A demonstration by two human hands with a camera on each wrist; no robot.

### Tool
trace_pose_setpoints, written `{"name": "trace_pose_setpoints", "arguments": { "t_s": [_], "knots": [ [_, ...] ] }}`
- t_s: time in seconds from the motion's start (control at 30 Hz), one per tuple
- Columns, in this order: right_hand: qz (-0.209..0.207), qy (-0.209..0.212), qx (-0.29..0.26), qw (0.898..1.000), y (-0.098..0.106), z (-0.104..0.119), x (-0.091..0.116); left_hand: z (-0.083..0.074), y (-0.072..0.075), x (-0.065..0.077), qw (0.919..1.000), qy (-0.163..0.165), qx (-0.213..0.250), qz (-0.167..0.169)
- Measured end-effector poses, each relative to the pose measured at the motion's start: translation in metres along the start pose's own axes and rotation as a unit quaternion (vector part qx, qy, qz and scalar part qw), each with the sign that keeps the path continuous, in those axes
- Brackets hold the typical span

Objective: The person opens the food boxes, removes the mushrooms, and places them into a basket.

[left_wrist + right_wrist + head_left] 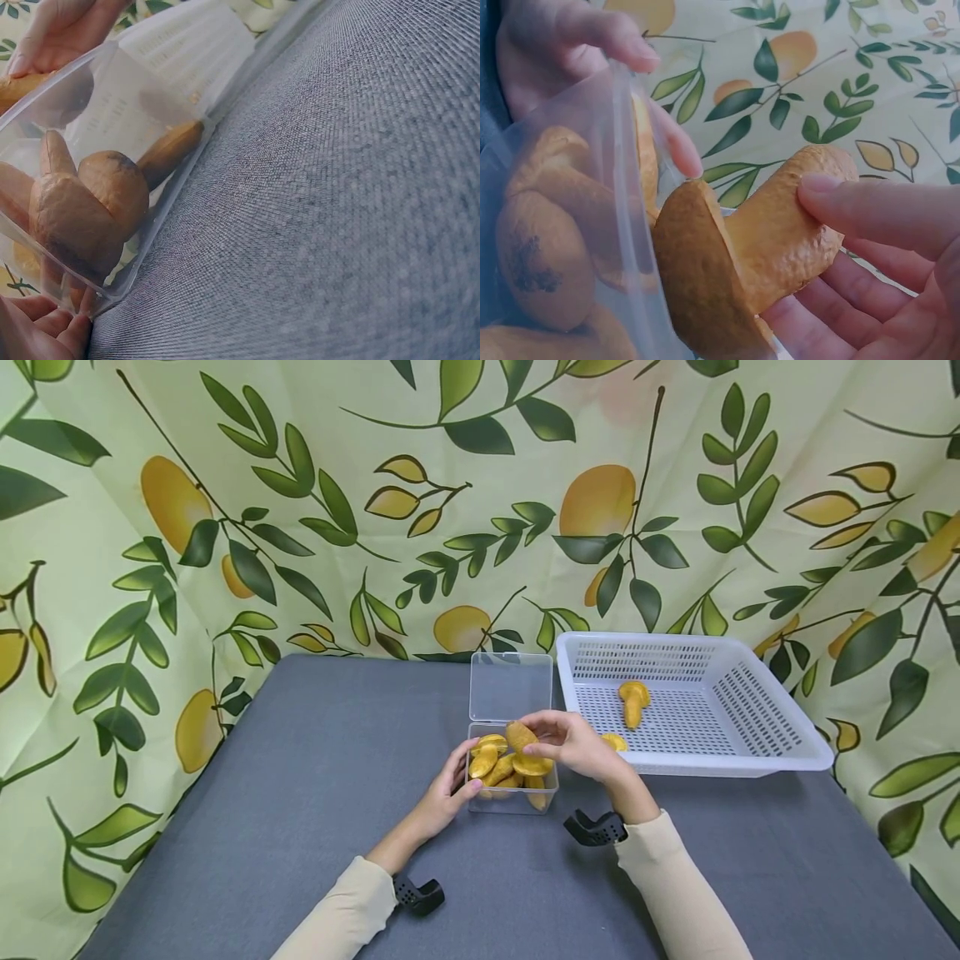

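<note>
On the blue-grey desk, a white basket stands at two o'clock from a clear box of mushrooms. The left grip clasps the box's nine o'clock side; the right grip pinches a single mushroom by the stem, at that grip's nine o'clock: golden-brown, wrinkled, broad-capped.

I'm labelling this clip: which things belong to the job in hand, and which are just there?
In the job:
mushroom pinched by the right hand
clear box, touched by the left hand
mushrooms inside it
probably the white basket and its mushrooms

Just there:
black wrist straps
patterned cloth behind
grey table
</note>
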State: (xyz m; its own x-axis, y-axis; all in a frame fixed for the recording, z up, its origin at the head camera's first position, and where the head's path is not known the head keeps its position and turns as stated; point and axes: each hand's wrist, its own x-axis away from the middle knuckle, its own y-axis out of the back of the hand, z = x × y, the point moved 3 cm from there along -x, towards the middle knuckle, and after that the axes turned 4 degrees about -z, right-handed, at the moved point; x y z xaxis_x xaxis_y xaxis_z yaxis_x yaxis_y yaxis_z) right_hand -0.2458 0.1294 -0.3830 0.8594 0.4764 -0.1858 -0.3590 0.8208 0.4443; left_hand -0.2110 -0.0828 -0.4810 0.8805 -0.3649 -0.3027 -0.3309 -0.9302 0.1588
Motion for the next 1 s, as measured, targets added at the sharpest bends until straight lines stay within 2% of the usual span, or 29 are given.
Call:
{"name": "trace_pose_setpoints", "arguments": {
  "t_s": [0.2, 0.4, 0.8, 1.0],
  "knots": [
    [-0.027, -0.014, -0.053, 0.998, 0.0, 0.001, 0.003, 0.001, 0.0, 0.0, 1.0, 0.005, -0.001, -0.001],
    [-0.059, -0.015, -0.078, 0.995, 0.002, 0.001, 0.006, 0.001, 0.0, 0.0, 1.0, 0.005, -0.002, -0.001],
    [-0.126, -0.037, -0.08, 0.988, 0.017, -0.002, 0.011, 0.003, -0.001, -0.001, 1.0, 0.009, -0.003, 0.002],
    [-0.158, -0.02, -0.099, 0.982, 0.025, -0.003, 0.014, 0.002, 0.0, 0.0, 0.9999, 0.013, -0.002, -0.006]
  ]
}}
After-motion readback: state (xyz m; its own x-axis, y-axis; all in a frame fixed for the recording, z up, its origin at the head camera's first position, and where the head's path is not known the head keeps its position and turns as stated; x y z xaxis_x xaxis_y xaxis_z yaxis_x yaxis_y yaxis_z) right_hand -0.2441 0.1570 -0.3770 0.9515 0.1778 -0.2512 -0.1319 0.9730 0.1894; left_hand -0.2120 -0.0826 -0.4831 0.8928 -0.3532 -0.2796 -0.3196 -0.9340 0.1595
